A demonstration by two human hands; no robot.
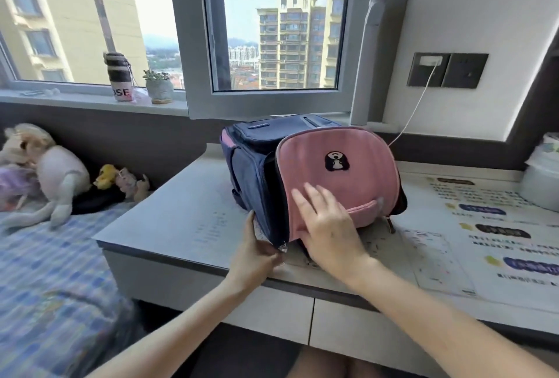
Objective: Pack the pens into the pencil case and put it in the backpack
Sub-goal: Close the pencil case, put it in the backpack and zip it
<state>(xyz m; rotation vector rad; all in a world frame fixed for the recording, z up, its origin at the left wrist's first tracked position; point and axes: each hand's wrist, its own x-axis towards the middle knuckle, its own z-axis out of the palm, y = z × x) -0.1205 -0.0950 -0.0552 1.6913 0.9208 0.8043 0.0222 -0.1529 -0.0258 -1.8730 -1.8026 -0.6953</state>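
In the head view, the backpack (348,172) is sitting on the counter (169,226) in front of the window, with its badge reading upright. Its broad pink front panel is facing the person, its navy side panel is turning to the left, and its back is pointing toward the window. Its width is running left to right across the counter. A zip seam is gaping open down the left edge, between the navy side and the pink panel. The left hand (257,253) is gripping the backpack's lower left corner, its fingers curling around the fabric right at the zipper pull (282,249), thumb lying up along the navy edge. The right hand (326,223) is resting flat on the pink panel, its fingers (305,205) lying straight and slightly spread, holding nothing. Printed sheets (484,226) are lying on the counter to the right of the backpack. A white cable (414,114) is running from the wall socket (446,70) down behind the backpack. A bottle (119,78) and a potted plant (158,87) are standing side by side on the windowsill. Soft toys (45,172) are lying on the bed (45,271) to the left.
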